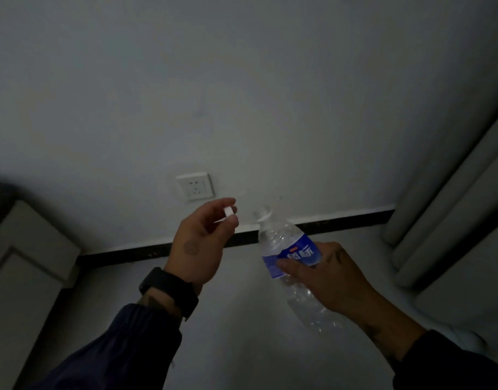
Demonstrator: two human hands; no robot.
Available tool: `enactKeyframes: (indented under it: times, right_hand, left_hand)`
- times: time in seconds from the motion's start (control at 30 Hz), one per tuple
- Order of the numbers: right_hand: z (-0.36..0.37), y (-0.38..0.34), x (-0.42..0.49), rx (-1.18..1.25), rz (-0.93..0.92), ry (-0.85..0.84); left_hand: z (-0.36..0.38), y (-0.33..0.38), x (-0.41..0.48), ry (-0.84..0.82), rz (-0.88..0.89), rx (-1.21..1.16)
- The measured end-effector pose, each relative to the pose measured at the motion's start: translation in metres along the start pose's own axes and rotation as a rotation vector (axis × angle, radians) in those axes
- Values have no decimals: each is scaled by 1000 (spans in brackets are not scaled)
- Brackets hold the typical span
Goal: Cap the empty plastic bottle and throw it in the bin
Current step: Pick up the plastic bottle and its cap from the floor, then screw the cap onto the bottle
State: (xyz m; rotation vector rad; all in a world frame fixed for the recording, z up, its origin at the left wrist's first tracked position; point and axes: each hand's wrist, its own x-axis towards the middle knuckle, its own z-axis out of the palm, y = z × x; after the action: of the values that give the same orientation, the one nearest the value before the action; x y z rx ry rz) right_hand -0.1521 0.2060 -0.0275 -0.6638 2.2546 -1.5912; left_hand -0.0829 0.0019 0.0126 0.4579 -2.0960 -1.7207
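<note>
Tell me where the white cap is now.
In the head view, the cap is near the centre, pinched by the left hand, just left of the open mouth of the bottle and below the wall socket.

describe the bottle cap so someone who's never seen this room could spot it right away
Start at the white wall socket above the dark skirting board. Just below and right of it, the left hand pinches a small white plastic cap at its fingertips. It sits apart from the open neck of the clear blue-labelled plastic bottle held in the right hand.
</note>
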Motion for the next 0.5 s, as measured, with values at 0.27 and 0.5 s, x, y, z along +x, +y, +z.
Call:
enactKeyframes:
  times: [0.27, 0.5]
  right_hand:
    - [-7, -6, -16, -90, -83, 18]
    - [-15, -17, -20, -197, -175, -17]
  left_hand:
    - [-18, 26, -22, 14, 7, -21]
    - [-20, 31, -24, -65, 47, 95]
